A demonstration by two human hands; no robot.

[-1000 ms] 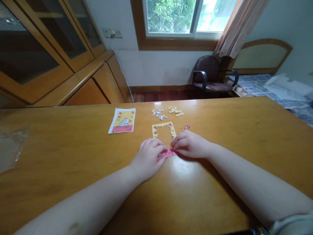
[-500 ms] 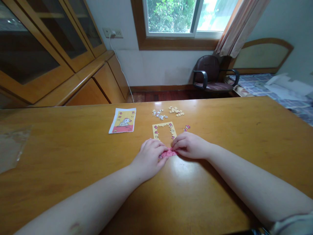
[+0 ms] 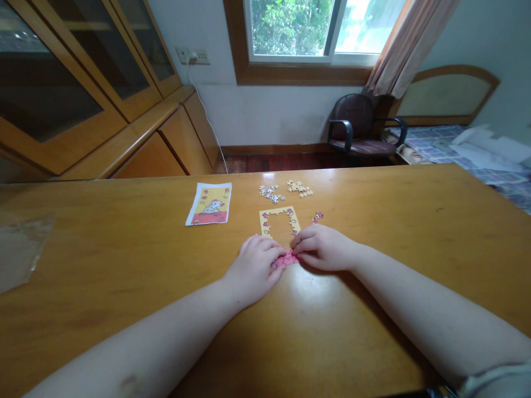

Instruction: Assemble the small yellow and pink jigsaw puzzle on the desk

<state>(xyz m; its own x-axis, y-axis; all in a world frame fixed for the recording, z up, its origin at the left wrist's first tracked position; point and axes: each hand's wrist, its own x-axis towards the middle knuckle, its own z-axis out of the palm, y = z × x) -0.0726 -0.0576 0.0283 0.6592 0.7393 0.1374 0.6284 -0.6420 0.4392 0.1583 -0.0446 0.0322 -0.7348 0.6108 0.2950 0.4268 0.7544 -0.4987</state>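
A strip of joined pink jigsaw pieces [image 3: 286, 258] lies on the table between my hands. My left hand [image 3: 256, 268] grips its left end, fingers along the top edge and thumb near the bottom edge. At the strip's right end, my right hand [image 3: 322, 247] has its fingertips bunched together on the pink pieces. Just beyond sits a yellow jigsaw border [image 3: 263, 222] with a hollow middle; my hands partly cover its lower part. Several loose pink and purple pieces [image 3: 317, 217] lie beyond my right hand.
Behind the border are a pile of white patterned pieces [image 3: 271, 193] and a pile of yellowish pieces [image 3: 299, 188]. A picture sheet [image 3: 209, 204] lies to the left on the wooden table [image 3: 124, 237]. Clear plastic wrapping [image 3: 22, 249] rests at the far left.
Both hands stay in nearly the same place at the pink strip, with only a tiny shift of the fingers. The view has moved very slightly.
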